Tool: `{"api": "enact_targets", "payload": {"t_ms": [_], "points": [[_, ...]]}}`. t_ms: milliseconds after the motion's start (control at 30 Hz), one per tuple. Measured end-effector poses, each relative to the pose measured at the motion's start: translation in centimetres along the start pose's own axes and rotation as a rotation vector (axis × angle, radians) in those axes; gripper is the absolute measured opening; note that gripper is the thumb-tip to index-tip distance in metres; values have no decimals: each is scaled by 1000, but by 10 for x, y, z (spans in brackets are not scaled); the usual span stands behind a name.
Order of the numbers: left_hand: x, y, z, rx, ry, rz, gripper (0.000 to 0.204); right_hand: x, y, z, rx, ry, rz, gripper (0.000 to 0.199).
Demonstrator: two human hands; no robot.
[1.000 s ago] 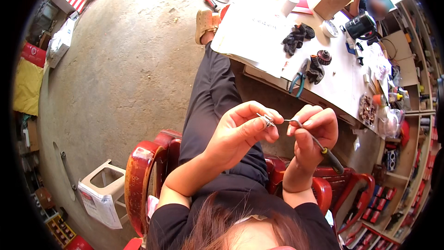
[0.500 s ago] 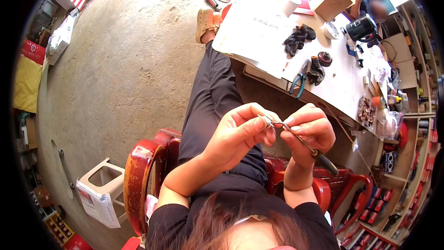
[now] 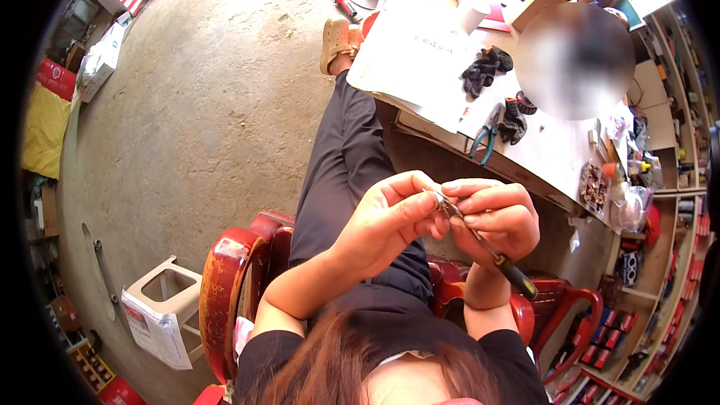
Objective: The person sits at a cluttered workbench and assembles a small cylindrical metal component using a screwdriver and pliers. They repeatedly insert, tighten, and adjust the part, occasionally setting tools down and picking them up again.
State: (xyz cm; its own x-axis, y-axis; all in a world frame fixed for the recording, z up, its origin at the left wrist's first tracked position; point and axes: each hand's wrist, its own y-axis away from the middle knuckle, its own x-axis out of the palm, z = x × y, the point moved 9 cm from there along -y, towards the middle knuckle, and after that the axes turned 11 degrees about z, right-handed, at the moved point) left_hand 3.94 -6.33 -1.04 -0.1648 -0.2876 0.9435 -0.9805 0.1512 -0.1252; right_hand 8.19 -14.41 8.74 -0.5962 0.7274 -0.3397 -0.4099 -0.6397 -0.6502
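Hands have drawn in tighter: left hand (image 3: 390, 221) now pinches a small silvery metal part (image 3: 437, 199) over the lap, right hand (image 3: 499, 217) clamped on the slim dark-handled screwdriver (image 3: 487, 247), tip engaged.

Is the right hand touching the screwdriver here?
Touching. The head view shows the right hand closed around the screwdriver, whose dark handle sticks out below the fist.

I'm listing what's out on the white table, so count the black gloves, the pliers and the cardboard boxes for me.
Black gloves: 2, one farther along the white table, one beside the pliers
Pliers with teal handles: 1
Cardboard boxes: 1
Total: 4
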Motion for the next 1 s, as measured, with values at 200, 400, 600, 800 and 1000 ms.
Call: {"api": "enact_targets", "payload": {"t_ms": [200, 400, 600, 800, 1000], "points": [[-4, 0, 3, -24, -4, -12, 17, 2, -1, 10, -65, 143, 24, 29], [-3, 0, 0, -16, -14, -2, 16, 3, -2, 11, -83, 201, 39, 29], [-3, 0, 1, -25, -16, 7, 16, -2, -2, 8, -47, 157, -37, 29], [-2, 0, 0, -21, -21, 19, 16, -7, 0, 7, -5, 122, -66, 25], [-2, 1, -1, -12, -14, 24, 17, -8, -1, 1, 23, 45, 7, 26]]}}
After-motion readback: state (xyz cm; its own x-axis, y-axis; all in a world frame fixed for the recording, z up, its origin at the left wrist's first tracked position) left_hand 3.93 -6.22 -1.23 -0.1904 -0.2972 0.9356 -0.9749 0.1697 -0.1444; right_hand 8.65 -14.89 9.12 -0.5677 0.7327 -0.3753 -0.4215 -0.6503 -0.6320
